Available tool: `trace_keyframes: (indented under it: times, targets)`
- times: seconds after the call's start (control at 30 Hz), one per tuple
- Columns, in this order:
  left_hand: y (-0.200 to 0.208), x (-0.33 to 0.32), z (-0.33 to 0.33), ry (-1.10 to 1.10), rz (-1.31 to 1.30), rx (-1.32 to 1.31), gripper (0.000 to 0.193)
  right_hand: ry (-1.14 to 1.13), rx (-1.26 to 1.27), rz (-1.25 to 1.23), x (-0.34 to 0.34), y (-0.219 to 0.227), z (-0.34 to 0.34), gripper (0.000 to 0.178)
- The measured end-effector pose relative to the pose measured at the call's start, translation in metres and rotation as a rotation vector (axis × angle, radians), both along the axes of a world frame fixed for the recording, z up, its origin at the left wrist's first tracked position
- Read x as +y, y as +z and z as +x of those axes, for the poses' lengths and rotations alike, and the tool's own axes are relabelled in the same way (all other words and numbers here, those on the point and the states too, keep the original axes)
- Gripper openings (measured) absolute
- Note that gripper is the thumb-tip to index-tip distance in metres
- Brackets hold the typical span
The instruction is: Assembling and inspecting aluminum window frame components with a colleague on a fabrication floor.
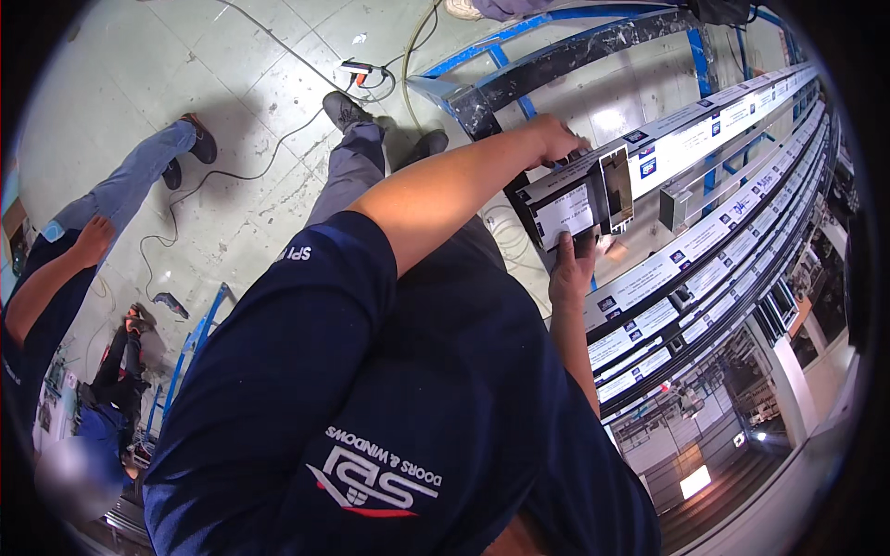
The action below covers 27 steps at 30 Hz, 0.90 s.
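Observation:
A short, dark metal profile piece with a white film-covered face (565,215) is between my hands. My left hand (554,141) reaches across from the left and closes on its far upper edge; the fingertips are partly hidden. From the near side, my right hand (573,269) grips the lower edge, its thumb pressed on the white face and its other fingers behind. Against the right side of this piece is the open, hollow end of a long aluminium profile (686,153) in white printed film. Whether the two are joined, I cannot tell.
More long film-wrapped profiles (705,243) lie in parallel on the right. A blue metal frame rack (700,60) stands beyond. Cables (264,171) and a power strip (357,68) lie on the tiled floor. Another person's jeans-clad legs (139,176) are at left; someone else is at lower left.

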<state>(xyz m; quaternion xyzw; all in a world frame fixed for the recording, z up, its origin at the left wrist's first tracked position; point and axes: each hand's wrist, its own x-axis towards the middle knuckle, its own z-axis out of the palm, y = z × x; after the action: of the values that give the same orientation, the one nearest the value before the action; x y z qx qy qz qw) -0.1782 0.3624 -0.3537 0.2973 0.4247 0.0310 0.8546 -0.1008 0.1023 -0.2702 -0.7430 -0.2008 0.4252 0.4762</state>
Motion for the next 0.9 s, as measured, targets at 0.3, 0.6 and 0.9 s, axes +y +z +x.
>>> trace_keyframes:
  times: [0.3, 0.6, 0.9]
  targets:
    - [0.001, 0.004, -0.008, -0.002, 0.038, 0.044, 0.027, -0.032, 0.081, -0.008, 0.005, -0.002, -0.001, 0.078]
    - [0.011, -0.001, 0.007, -0.058, -0.106, -0.042, 0.017, 0.01, 0.037, -0.016, -0.001, 0.007, 0.006, 0.076]
    - [0.0, -0.022, 0.019, 0.179, 0.194, 0.197, 0.027, 0.119, -0.055, -0.082, -0.012, 0.013, 0.028, 0.079]
